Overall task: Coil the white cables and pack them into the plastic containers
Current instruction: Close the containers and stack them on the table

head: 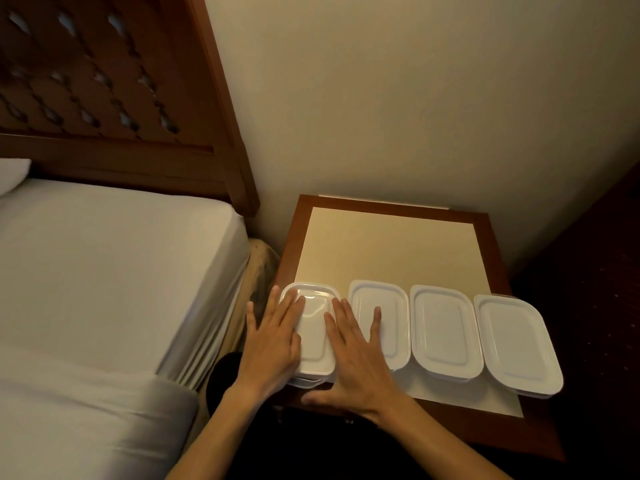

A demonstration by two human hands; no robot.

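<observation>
On the bedside table (491, 341), left hand (273, 344) and right hand (356, 362) press flat, fingers straight, on the leftmost container (313, 327), apparently lidded, long axis running away.

Contents of all four containers cannot be told: white lids cover them. The leftmost container (313, 327) is partly hidden under the left hand (272, 344) and right hand (356, 362); its lower wall barely shows. The rightmost container (517, 344) overhangs the table (498, 431) edge, its underside unseen. Both forearms are cut off by the bottom edge. The pillow (12, 174) is cut off at left.
</observation>
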